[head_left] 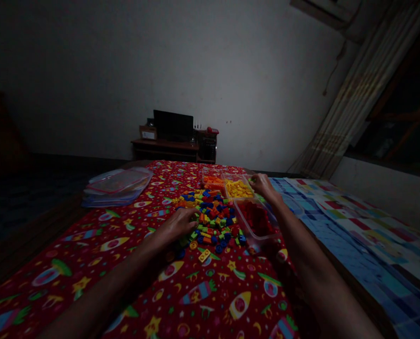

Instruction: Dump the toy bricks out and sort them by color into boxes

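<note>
A mixed pile of plastic toy bricks (215, 216) lies on the red patterned cloth. My left hand (182, 222) rests at the left side of the pile, fingers curled together; a bit of green shows at the fingertips, but I cannot make out what they grip. Past the yellow bricks (238, 189) in their clear container, my right hand (263, 186) pinches a small green toy brick (253, 179) near that container's far right corner. Nearer me, a clear container (243, 226) holds dark red bricks, under my right forearm. Orange bricks (213, 180) fill another container at the back left.
Stacked clear plastic lids (118, 186) sit at the cloth's left edge. Loose wheels and a yellow brick (204, 255) lie at the pile's near side. Blue checked bedding (340, 245) adjoins on the right. A low desk (167, 145) with a monitor stands against the wall.
</note>
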Action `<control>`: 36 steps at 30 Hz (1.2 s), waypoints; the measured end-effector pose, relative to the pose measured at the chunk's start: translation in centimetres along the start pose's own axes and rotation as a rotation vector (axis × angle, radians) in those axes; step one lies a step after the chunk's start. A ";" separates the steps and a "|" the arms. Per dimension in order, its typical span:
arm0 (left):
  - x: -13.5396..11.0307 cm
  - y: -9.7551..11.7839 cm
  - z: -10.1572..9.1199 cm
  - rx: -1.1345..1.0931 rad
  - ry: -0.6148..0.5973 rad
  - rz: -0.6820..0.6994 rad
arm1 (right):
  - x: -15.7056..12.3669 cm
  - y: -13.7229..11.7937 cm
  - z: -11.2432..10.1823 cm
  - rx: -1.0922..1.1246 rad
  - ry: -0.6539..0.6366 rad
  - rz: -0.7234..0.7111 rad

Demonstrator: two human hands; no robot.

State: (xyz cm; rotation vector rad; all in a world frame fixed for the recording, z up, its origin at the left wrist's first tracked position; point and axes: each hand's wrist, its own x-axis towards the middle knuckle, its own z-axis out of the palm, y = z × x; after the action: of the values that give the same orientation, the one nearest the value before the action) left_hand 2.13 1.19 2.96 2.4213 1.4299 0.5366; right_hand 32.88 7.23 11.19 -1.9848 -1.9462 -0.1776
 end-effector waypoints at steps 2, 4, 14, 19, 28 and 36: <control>0.1 -0.2 -0.5 -0.035 -0.001 -0.028 | 1.9 1.1 -0.8 -0.068 0.008 0.052; 0.1 -0.5 -0.7 -0.048 0.018 -0.041 | 3.1 1.7 -1.3 -0.085 0.013 0.069; 0.3 -2.1 -0.6 -0.028 0.081 -0.009 | -3.3 -5.2 0.9 0.182 -0.070 -0.393; 0.5 -3.0 0.1 -0.010 0.110 0.028 | -8.3 -9.5 3.8 0.241 -0.171 -0.495; 0.7 -2.7 2.7 0.013 0.177 0.254 | -11.8 -10.2 6.7 -0.082 -0.118 -0.561; 0.8 -4.2 1.8 -0.015 0.109 0.109 | -12.1 -9.0 7.1 -0.031 -0.108 -0.568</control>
State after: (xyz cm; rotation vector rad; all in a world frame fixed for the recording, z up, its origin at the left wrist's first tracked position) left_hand 0.03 3.75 -0.25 2.5033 1.3354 0.7122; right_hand 22.38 -1.91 2.00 -1.4308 -2.5468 -0.2448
